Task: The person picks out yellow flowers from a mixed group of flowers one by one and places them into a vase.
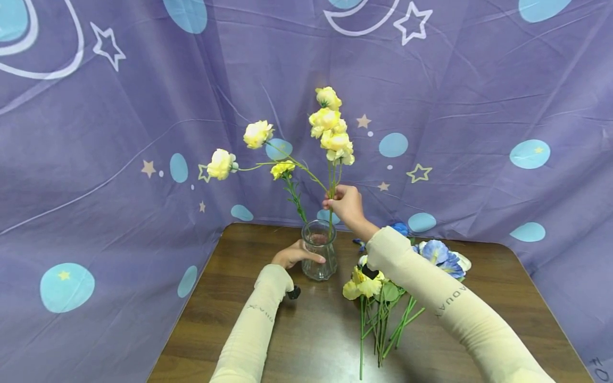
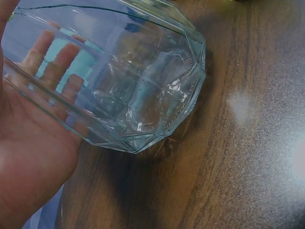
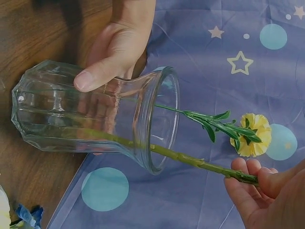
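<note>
A clear glass vase stands on the wooden table, with my left hand gripping its side. In the left wrist view, the fingers of that hand show through the glass. My right hand pinches the thick green stem of a branching spray of pale yellow flowers above the vase. The lower part of this stem is inside the vase; two of its blooms lean out to the left. A single yellow carnation also stands in the vase, tilted toward the left in the head view.
Right of the vase, a loose pile of artificial flowers lies on the table: yellow blooms, blue ones and several green stems. Part of the pile is hidden under my right sleeve. A purple patterned cloth hangs behind.
</note>
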`<state>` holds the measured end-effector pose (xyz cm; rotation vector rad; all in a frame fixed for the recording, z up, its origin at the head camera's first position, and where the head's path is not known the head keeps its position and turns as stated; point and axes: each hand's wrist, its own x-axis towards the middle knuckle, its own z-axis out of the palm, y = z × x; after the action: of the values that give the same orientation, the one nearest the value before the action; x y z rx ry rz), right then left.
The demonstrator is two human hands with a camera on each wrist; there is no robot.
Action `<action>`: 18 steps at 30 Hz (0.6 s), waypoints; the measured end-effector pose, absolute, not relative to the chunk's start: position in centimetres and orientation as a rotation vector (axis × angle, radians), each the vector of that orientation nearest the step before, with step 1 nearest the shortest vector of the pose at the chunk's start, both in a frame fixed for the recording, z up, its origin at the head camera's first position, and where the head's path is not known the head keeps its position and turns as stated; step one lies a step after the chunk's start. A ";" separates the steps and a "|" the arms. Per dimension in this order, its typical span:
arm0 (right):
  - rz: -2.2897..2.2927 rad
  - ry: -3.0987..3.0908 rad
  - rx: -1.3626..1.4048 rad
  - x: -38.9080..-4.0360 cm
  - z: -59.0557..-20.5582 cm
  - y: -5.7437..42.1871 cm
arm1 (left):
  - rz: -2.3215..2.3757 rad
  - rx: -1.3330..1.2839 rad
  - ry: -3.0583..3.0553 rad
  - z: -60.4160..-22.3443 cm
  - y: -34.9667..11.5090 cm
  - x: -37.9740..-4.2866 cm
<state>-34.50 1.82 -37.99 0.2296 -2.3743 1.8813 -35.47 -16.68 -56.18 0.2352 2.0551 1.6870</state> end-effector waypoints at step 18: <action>1.754 -2.464 0.263 -34.3 -38.9 1.7 | 1.683 0.230 2.057 -56.2 -16.6 -35.4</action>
<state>-34.27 1.69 -38.95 0.2634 -2.4636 1.7540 -35.44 -16.62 -56.15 0.2295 2.0569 1.6829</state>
